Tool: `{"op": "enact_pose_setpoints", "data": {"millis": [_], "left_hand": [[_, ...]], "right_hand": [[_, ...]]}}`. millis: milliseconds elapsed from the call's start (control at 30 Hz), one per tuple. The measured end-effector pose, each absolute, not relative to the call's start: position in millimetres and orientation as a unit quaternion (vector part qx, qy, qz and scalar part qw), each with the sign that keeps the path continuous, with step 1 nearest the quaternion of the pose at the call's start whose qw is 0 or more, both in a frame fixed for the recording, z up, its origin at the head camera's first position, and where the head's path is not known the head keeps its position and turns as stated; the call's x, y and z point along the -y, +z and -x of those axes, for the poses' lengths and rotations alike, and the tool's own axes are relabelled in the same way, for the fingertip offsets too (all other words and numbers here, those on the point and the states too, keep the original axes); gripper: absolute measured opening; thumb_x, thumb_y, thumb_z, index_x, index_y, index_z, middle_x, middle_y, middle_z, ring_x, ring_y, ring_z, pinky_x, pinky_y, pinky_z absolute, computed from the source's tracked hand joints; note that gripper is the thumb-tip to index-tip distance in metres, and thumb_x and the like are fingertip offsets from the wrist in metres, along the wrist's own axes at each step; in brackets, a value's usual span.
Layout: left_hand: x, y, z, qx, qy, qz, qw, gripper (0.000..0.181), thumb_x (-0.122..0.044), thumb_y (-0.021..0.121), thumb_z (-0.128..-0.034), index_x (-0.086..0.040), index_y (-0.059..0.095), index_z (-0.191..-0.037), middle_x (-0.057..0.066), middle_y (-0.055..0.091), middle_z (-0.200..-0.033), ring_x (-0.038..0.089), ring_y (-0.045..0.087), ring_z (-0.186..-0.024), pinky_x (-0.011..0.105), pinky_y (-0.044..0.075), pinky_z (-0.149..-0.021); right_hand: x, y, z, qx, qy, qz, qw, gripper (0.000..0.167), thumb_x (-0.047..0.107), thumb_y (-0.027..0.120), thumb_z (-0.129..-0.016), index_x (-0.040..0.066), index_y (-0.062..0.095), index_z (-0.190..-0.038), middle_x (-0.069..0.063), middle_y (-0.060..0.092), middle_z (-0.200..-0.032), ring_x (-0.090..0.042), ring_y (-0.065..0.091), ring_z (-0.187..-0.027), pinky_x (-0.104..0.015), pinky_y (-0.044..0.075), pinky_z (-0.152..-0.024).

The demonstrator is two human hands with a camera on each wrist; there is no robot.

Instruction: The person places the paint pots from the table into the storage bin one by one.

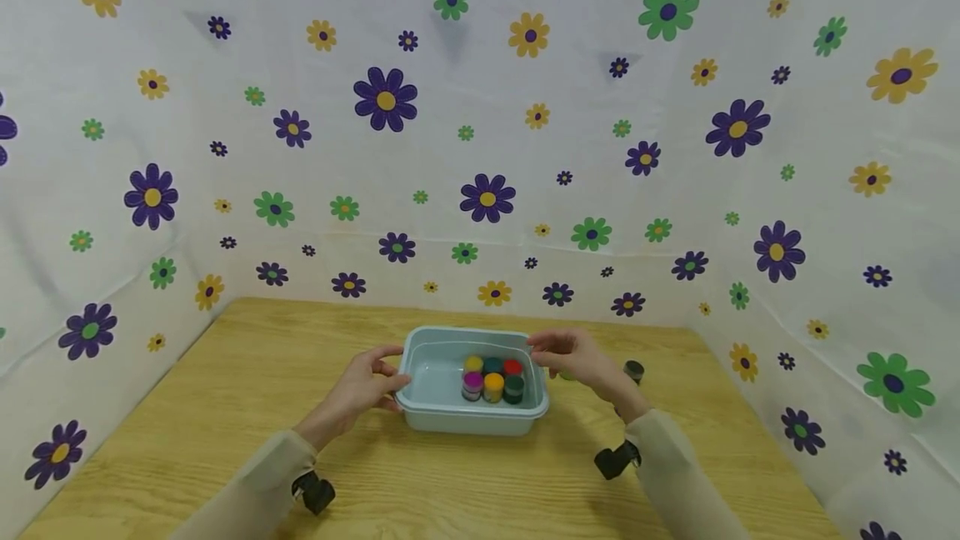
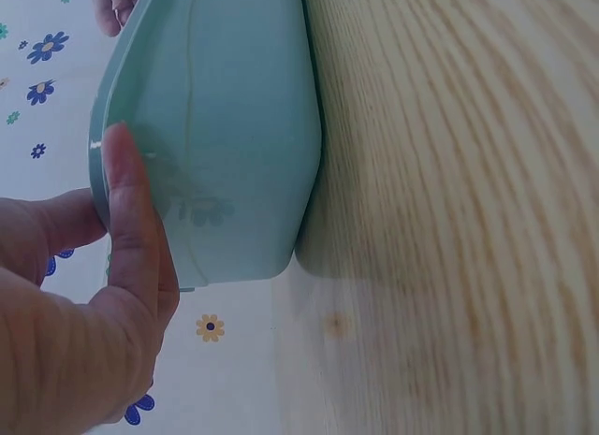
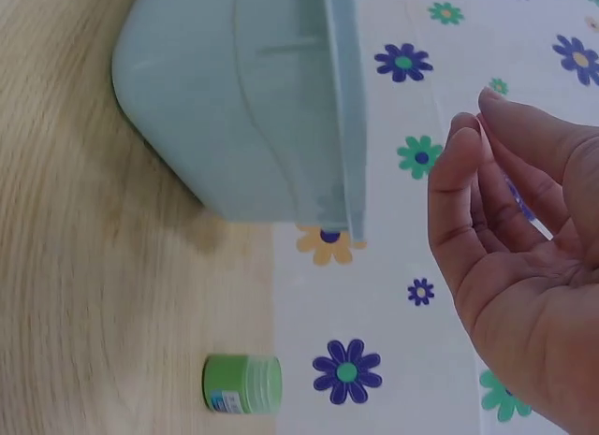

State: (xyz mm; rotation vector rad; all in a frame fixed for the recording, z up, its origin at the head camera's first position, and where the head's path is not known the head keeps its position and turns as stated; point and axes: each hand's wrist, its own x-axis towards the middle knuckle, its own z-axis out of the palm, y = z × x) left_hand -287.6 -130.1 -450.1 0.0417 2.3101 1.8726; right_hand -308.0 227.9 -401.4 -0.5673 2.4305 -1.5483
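Observation:
A light blue plastic bin [image 1: 468, 422] stands on the table. In its right half sit several small paint jars, with purple [image 1: 472, 378], orange [image 1: 492, 383], dark green [image 1: 513, 386], yellow [image 1: 473, 364], teal [image 1: 492, 366] and red [image 1: 512, 367] tops. My left hand [image 1: 365, 384] grips the bin's left rim between thumb and fingers. Just above the right rim is my right hand [image 1: 573, 357], its fingers loosely bent and nothing in them; the right wrist view shows it apart from the bin. A light green paint jar [image 3: 241, 384] stands right of the bin, mostly behind the right hand in the head view.
A dark-topped jar [image 1: 633, 370] stands farther right on the wooden table [image 1: 450, 490], beyond the right wrist. Flower-printed white cloth [image 1: 487, 148] walls the table in at the back and both sides. Small black cameras [image 1: 313, 492] hang at both wrists.

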Motion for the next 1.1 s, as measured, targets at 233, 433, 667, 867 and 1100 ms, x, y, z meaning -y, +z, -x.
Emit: {"op": "enact_pose_setpoints", "data": {"millis": [233,433,667,867,1100], "left_hand": [[130.4,-448.2,286.2,-0.772,0.630,-0.017,0.086,0.056,-0.003,0.068,-0.0905,-0.004,0.046,-0.143,0.016,0.053,-0.101,0.021,0.063,-0.068,0.038,0.062,-0.061],[130.2,-448.4,286.9,-0.772,0.629,-0.021,0.087,0.057,-0.003,0.067,-0.0908,-0.004,0.045,-0.143,0.016,0.053,-0.101,0.021,0.063,-0.068,0.038,0.062,-0.063],[129.9,-448.3,286.6,-0.771,0.629,-0.035,0.086,0.058,-0.003,0.067,-0.0913,-0.004,0.044,-0.144,0.016,0.052,-0.099,0.020,0.063,-0.066,0.040,0.062,-0.063],[129.5,-449.4,287.2,-0.771,0.631,-0.043,0.082,0.058,-0.003,0.066,-0.0915,-0.004,0.044,-0.145,0.016,0.053,-0.099,0.021,0.063,-0.064,0.041,0.062,-0.063],[130.4,-448.4,285.4,-0.773,0.628,-0.037,0.080,0.057,-0.002,0.066,-0.0915,-0.004,0.045,-0.144,0.016,0.052,-0.100,0.021,0.063,-0.064,0.042,0.062,-0.063]], "right_hand": [[-249.4,-395.1,304.9,-0.833,-0.515,0.174,0.102,0.039,0.020,0.066,-0.095,-0.001,0.060,-0.127,-0.017,0.067,-0.110,-0.018,0.063,-0.088,-0.026,0.056,-0.073],[-266.0,-398.1,305.8,-0.838,-0.507,0.176,0.099,0.036,0.019,0.066,-0.095,0.000,0.061,-0.125,-0.006,0.068,-0.102,-0.014,0.063,-0.081,-0.025,0.055,-0.067],[-286.0,-400.8,299.7,-0.848,-0.489,0.179,0.095,0.039,0.018,0.064,-0.096,-0.004,0.057,-0.128,-0.017,0.065,-0.110,-0.016,0.061,-0.085,-0.026,0.054,-0.070],[-305.9,-405.1,295.3,-0.864,-0.471,0.152,0.089,0.043,0.022,0.066,-0.094,-0.002,0.058,-0.129,-0.024,0.062,-0.123,-0.023,0.063,-0.104,-0.037,0.056,-0.088],[-329.5,-415.8,294.4,-0.869,-0.464,0.150,0.084,0.044,0.021,0.068,-0.093,-0.008,0.058,-0.126,-0.026,0.060,-0.125,-0.019,0.060,-0.106,-0.031,0.053,-0.090]]}}
